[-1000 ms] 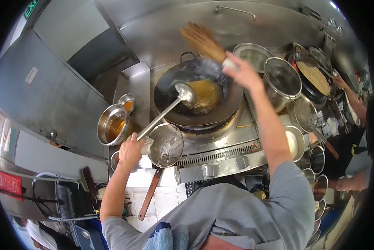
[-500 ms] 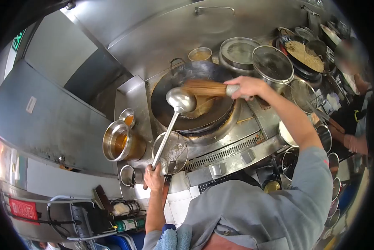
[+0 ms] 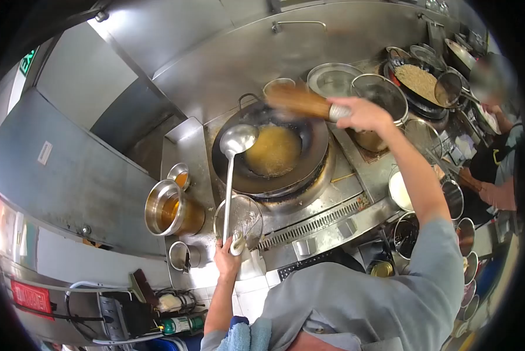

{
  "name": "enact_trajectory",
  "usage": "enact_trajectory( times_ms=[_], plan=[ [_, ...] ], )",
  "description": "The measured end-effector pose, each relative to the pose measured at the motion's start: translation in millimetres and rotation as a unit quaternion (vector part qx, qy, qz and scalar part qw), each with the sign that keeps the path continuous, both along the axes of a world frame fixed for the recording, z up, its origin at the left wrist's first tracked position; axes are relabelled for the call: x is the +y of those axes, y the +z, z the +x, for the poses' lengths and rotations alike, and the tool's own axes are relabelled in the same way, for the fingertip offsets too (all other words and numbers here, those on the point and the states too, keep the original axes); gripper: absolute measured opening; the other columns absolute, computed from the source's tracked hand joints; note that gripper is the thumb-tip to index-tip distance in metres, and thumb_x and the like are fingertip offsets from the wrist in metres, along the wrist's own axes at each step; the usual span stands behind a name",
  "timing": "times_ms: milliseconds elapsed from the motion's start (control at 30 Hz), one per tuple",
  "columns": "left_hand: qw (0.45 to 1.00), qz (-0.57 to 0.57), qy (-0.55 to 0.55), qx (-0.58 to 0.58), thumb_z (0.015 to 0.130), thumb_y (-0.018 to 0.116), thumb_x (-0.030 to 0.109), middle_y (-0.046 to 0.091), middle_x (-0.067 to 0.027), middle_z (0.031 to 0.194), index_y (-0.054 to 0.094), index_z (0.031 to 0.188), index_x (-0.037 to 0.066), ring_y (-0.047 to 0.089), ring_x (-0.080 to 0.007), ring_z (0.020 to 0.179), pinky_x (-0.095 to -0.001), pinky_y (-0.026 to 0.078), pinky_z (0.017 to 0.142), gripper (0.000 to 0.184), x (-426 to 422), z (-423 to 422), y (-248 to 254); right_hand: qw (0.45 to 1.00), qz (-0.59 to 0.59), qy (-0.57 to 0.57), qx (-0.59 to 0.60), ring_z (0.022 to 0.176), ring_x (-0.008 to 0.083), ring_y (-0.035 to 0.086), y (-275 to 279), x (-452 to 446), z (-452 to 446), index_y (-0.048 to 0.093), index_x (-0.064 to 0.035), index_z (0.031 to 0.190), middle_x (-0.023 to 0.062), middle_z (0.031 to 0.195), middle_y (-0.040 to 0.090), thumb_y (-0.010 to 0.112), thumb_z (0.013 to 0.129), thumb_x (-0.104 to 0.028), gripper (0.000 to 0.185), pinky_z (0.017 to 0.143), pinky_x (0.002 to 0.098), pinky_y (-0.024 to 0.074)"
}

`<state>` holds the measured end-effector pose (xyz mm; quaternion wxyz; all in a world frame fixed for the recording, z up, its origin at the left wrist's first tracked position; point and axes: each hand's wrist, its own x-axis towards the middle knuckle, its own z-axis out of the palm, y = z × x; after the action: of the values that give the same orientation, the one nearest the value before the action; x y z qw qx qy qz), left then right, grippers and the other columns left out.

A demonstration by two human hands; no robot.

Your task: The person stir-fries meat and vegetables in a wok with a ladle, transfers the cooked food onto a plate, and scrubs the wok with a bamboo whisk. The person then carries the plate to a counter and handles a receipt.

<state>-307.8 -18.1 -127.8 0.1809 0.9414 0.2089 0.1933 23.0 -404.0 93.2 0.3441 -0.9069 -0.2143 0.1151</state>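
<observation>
My left hand is closed around the handle of a steel ladle, whose bowl is over the left side of a large black wok. A small whitish thing shows beside my left fingers; I cannot make out what it is. Cloudy yellowish liquid lies in the bottom of the wok. My right hand grips a bamboo wok brush by its pale wrapped end. Smeared by motion, the brush is raised over the wok's back rim, its bristles pointing left.
Left of the wok stand a steel pot of orange liquid and a smaller cup. A round strainer lies in front. Lidded pots crowd the back right. Another person's arm is at the far right, near a noodle-filled wok.
My right hand has lifted the brush up out of the wok, uncovering the yellowish liquid. The ladle's bowl has shifted left, and my left hand has moved slightly right and down.
</observation>
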Motion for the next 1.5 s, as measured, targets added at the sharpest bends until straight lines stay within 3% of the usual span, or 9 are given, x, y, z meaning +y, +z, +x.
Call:
enact_trajectory(
  times_ms=[133,300,400,533,700,933,1033,1300,1500],
  plan=[
    [0.997,-0.073,-0.016,-0.008,0.069,0.079,0.025,0.060,-0.0192,0.108,0.067,0.110,0.009,0.060,-0.0358,0.096,-0.0402,0.049,0.084,0.045,-3,11,-2,0.951,0.290,0.081,-0.067,0.088,0.0142,0.060,17,7,-26,0.037,-0.0158,0.144,0.0092,0.126,0.058,0.071,0.077,-0.012,0.076,0.072,0.0278,0.0520],
    [0.999,-0.040,-0.032,-0.019,0.067,0.080,0.024,0.059,-0.0224,0.108,0.065,0.112,0.004,0.058,-0.0382,0.100,-0.0406,0.048,0.087,0.051,-7,13,-4,0.977,-0.134,0.139,-0.088,0.107,0.0351,0.059,-46,42,4,0.045,-0.0258,0.139,0.0160,0.123,0.059,0.070,0.073,-0.024,0.071,0.095,0.0373,0.0458],
    [0.997,-0.076,-0.014,0.005,0.067,0.081,0.024,0.060,-0.0241,0.107,0.065,0.110,0.002,0.059,-0.0383,0.100,-0.0406,0.047,0.089,0.052,-4,4,-6,0.988,0.004,0.064,-0.137,0.116,0.0309,0.055,-1,18,-4,0.046,-0.0204,0.138,0.0166,0.128,0.057,0.070,0.073,-0.020,0.069,0.101,0.0345,0.0419],
    [0.993,-0.119,-0.014,0.010,0.068,0.081,0.026,0.059,-0.0234,0.109,0.065,0.112,0.004,0.058,-0.0386,0.101,-0.0416,0.047,0.089,0.052,-10,5,-3,0.931,0.253,0.131,-0.226,0.111,0.0209,0.058,-10,34,-25,0.041,-0.0172,0.142,0.0107,0.141,0.047,0.068,0.077,-0.009,0.071,0.096,0.0359,0.0436],
    [0.995,-0.096,-0.030,-0.020,0.068,0.081,0.022,0.062,-0.0223,0.102,0.065,0.107,0.000,0.061,-0.0365,0.094,-0.0400,0.049,0.084,0.048,-13,3,3,0.975,-0.110,0.110,-0.158,0.100,0.0341,0.062,-34,47,8,0.046,-0.0249,0.138,0.0195,0.116,0.062,0.071,0.073,-0.024,0.069,0.091,0.0374,0.0469],
    [0.957,-0.286,-0.022,-0.048,0.071,0.080,0.017,0.066,-0.0135,0.094,0.066,0.102,0.001,0.064,-0.0243,0.088,-0.0348,0.050,0.081,0.038,-29,12,-9,0.955,0.262,0.131,-0.042,0.100,0.0179,0.061,-18,59,-29,0.044,-0.0187,0.141,0.0097,0.136,0.053,0.070,0.080,-0.015,0.067,0.077,0.0280,0.0523],
    [0.907,-0.420,-0.015,-0.039,0.072,0.080,0.015,0.067,-0.0110,0.096,0.064,0.103,0.000,0.064,-0.0187,0.088,-0.0318,0.050,0.081,0.038,-40,8,24,0.957,-0.209,0.162,-0.119,0.108,0.0317,0.059,-21,71,-16,0.051,-0.0193,0.135,0.0138,0.120,0.062,0.071,0.073,-0.026,0.065,0.094,0.0385,0.0459],
    [0.904,-0.425,-0.049,0.000,0.077,0.076,0.012,0.068,-0.0094,0.102,0.061,0.107,-0.001,0.062,-0.0136,0.092,-0.0290,0.050,0.082,0.036,-49,0,40,0.943,0.239,0.113,-0.201,0.115,0.0292,0.057,-3,57,-33,0.049,-0.0074,0.135,0.0136,0.130,0.056,0.072,0.074,-0.015,0.066,0.099,0.0353,0.0433],
    [0.853,-0.518,-0.061,0.025,0.084,0.069,0.008,0.066,-0.0066,0.106,0.059,0.117,-0.001,0.060,-0.0128,0.095,-0.0282,0.048,0.084,0.036,-59,-12,83,0.962,-0.054,0.027,-0.265,0.108,0.0345,0.059,-3,31,25,0.051,-0.0199,0.134,0.0138,0.123,0.060,0.070,0.075,-0.022,0.062,0.094,0.0383,0.0465]
  ],
)
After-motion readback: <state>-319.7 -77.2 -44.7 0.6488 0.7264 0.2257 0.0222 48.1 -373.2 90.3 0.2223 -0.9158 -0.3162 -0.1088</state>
